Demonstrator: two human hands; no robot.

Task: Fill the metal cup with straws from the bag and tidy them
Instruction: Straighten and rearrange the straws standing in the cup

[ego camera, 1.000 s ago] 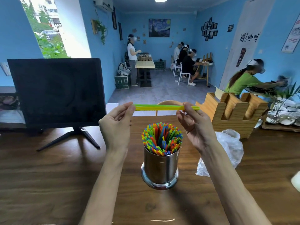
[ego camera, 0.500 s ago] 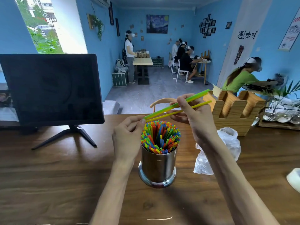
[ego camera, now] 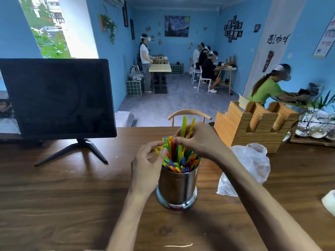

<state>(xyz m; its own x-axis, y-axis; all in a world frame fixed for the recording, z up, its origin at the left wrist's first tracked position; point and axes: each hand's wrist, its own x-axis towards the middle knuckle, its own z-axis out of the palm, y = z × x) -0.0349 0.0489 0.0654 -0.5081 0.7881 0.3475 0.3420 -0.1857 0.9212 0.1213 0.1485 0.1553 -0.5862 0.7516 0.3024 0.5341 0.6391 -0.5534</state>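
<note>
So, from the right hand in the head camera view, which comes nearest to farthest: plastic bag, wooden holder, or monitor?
From the right hand:
1. Wooden holder, just to its right, behind.
2. Plastic bag, lower right.
3. Monitor, far left.
The first two are nearly tied.

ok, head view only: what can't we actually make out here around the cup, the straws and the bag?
- Metal cup: its left wall sits behind the left hand; how deep the straws reach is hidden by the wall.
- Green and yellow straws: the right hand covers their middle, so the grip itself is unseen.
- Plastic bag: partly behind the right forearm; crumpled, so any straws left inside cannot be told.
- Pale object: cut off by the right edge.
</note>
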